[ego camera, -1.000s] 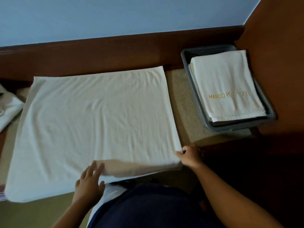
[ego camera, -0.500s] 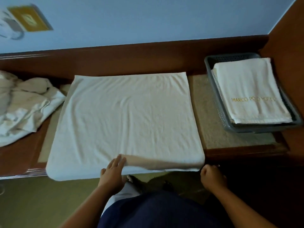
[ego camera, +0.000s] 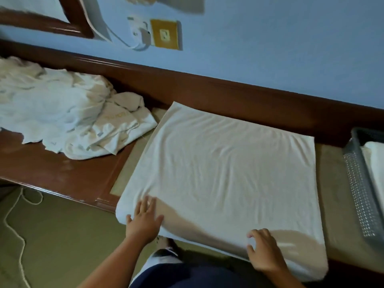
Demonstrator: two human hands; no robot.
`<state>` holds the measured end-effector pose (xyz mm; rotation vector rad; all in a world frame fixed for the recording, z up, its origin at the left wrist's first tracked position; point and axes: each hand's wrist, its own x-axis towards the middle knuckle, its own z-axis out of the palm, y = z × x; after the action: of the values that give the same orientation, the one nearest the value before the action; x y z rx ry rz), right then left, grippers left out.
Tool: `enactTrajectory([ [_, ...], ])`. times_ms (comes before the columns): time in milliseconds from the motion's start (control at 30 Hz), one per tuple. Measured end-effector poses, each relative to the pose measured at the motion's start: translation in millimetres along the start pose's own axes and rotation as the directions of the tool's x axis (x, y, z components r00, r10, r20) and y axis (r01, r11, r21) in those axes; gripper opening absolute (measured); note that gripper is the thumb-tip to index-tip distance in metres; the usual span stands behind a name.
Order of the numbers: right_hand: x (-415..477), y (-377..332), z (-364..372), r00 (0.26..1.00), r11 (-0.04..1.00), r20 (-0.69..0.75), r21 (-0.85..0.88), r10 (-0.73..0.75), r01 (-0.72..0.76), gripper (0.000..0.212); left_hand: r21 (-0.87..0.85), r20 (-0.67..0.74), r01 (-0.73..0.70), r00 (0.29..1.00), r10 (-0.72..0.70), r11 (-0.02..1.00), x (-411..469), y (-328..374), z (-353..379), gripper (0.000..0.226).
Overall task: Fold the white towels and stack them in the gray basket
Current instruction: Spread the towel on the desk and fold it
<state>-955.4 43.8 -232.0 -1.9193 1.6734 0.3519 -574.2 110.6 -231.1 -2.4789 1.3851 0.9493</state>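
**Towel lies flat ahead of me, both hands on its near edge**

Towel (ego camera: 224, 173) is the one on the wooden ledge (ego camera: 52, 169), spread as a roughly square panel with no clear long axis. Its far edge lies along the dark wooden rail at the wall and its near edge hangs just over the front of the ledge. It lies straight ahead of my hands, so any fold I make starts from the near side.

My left hand (ego camera: 144, 221) lies flat on the near-left corner, fingers straight and spread, pressing the cloth and holding nothing. My right hand (ego camera: 262, 252) sits on the near edge toward the right corner with its fingers curled. I cannot tell whether it has a layer pinched or only rests there.

The gray basket (ego camera: 359, 194) stands just right of the towel, apart from it, with 1 folded towel (ego camera: 376, 163) showing inside at the frame edge. My right hand is the nearer one to it. The heap of unfolded towels (ego camera: 52, 113) lies to the far left, just clear of the towel's far-left corner.

I judge the next fold halves the panel, and the right hand then carries it across to the basket.
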Motion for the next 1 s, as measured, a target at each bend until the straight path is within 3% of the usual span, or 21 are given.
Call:
enactTrajectory([
  [100,15.9,-45.7,6.4,0.995,0.993,0.044,-0.07,-0.087,0.09,0.044,-0.022,-0.033,0.073,0.997,-0.073,0.997,26.6,-47.4,-20.2,0.074],
  [200,27.0,-84.7,6.8,0.99,0.987,0.046,-0.088,-0.134,0.138,0.061,-0.006,-0.037,0.04,0.999,-0.04,0.999,37.0,-68.7,-31.8,0.078],
  [333,61.4,-137.7,2.2,0.965,0.964,0.114,-0.096,-0.237,0.248,0.07,0.003,-0.047,-0.006,0.999,0.007,1.0,44.1,-81.2,-41.7,0.081],
  [433,101.1,-157.7,-13.3,0.951,0.934,0.194,-0.222,-0.24,0.281,0.075,-0.028,-0.043,-0.036,0.998,0.035,0.999,49.1,-85.1,-41.2,0.082],
  [600,184.0,-182.4,-52.3,0.844,0.677,0.337,-0.504,-0.417,0.536,0.088,0.001,-0.061,-0.109,0.992,0.109,0.994,58.1,-98.6,-39.5,0.086],
  [733,250.6,-272.0,-66.4,0.707,0.491,0.4,-0.52,-0.583,0.699,0.089,0.015,-0.128,-0.124,0.984,0.125,0.992,62.3,-107.0,-30.1,0.089],
  [867,296.1,-373.7,-56.7,0.621,0.394,0.435,-0.505,-0.652,0.768,0.09,-0.011,-0.256,-0.114,0.961,0.107,0.993,64.9,-102.8,-24.7,0.087],
  [1000,329.2,-420.7,-69.0,0.508,0.208,0.582,-0.505,-0.635,0.838,0.084,-0.166,-0.242,0.01,0.969,-0.051,0.986,78.1,-87.9,-35.5,0.093],
])
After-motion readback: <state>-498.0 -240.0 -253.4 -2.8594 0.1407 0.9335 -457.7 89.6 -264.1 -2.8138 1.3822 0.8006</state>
